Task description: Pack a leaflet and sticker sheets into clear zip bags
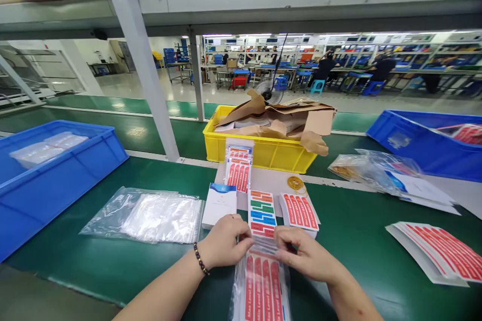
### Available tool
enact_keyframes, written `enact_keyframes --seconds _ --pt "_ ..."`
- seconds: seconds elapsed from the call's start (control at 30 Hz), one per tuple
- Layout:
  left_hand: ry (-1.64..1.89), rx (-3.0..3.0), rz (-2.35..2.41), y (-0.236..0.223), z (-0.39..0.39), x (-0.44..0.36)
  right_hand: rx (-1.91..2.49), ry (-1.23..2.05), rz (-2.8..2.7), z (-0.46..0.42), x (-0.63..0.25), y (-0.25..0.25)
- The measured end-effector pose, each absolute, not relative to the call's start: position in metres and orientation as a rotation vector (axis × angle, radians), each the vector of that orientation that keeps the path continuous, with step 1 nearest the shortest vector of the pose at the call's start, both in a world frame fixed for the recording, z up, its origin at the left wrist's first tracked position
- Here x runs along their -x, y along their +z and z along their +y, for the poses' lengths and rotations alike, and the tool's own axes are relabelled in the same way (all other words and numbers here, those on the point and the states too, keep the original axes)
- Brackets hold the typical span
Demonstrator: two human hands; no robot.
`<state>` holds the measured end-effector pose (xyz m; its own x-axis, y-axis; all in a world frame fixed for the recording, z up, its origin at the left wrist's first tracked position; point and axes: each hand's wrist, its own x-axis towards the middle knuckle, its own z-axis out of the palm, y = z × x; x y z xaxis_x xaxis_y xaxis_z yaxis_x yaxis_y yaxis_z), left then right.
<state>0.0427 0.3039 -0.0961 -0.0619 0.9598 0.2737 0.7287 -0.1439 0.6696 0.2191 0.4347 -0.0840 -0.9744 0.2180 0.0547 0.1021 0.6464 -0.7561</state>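
Note:
A clear zip bag (pixel 262 286) with a sheet of red-striped labels inside lies in front of me. My left hand (pixel 228 242) pinches the left end of its top edge; my right hand (pixel 303 251) grips the right end. Just beyond the bag's top is a stack of orange, green, blue and red label sheets (pixel 262 213). Left of it stands a pile of white cards or booklets with a blue band (pixel 219 204). On the right sits a stack of red label sheets (pixel 300 211). A filled bag of labels (pixel 239 166) leans near the yellow bin.
Flat clear bags (pixel 161 216) lie at left beside a blue bin (pixel 94 153). A yellow bin (pixel 263 156) holding torn brown paper stands ahead. At right are another blue bin (pixel 425 153), loose packets (pixel 376 170) and fanned red labels (pixel 440 251). A white post (pixel 141 60) rises ahead-left.

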Motion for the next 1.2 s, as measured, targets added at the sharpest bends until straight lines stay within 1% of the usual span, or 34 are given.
enact_keyframes --seconds 0.07,0.13,0.23,0.33,0.43,0.53,0.63,0.77,0.9,1.0,1.13,1.2 --pt "1.021 -1.821 1.754 -0.098 0.305 -0.043 0.23 1.255 -2.622 0.439 -0.216 -0.088" --pt "1.007 -1.718 1.612 -0.1 0.304 -0.044 0.287 1.192 -2.493 0.442 -0.209 -0.094" --pt "0.943 -1.562 1.306 -0.101 0.301 -0.047 0.349 0.987 -2.408 0.44 -0.19 -0.104" --pt "0.814 -1.392 1.052 -0.102 0.298 -0.049 0.197 0.782 -2.512 0.429 -0.164 -0.109" --pt "0.732 -1.278 0.929 -0.104 0.297 -0.05 0.049 0.498 -2.641 0.415 -0.135 -0.114" --pt "0.698 -1.249 0.853 -0.104 0.299 -0.049 -0.003 0.212 -2.731 0.405 -0.113 -0.121" --pt "0.716 -1.236 0.81 -0.099 0.299 -0.047 -0.041 0.104 -2.765 0.403 -0.104 -0.123" --pt "0.774 -1.171 0.774 -0.096 0.297 -0.044 0.026 0.124 -2.657 0.415 -0.119 -0.109" --pt "1.066 -0.914 0.767 -0.108 0.302 -0.042 0.167 0.207 -2.47 0.436 -0.15 -0.087" --pt "1.209 -0.638 0.61 -0.113 0.309 -0.038 0.113 0.437 -2.506 0.442 -0.177 -0.07" --pt "1.227 -0.435 0.418 -0.114 0.311 -0.038 -0.058 0.802 -2.573 0.437 -0.2 -0.054" --pt "1.256 -0.407 0.433 -0.116 0.311 -0.041 -0.031 0.92 -2.55 0.442 -0.203 -0.054"
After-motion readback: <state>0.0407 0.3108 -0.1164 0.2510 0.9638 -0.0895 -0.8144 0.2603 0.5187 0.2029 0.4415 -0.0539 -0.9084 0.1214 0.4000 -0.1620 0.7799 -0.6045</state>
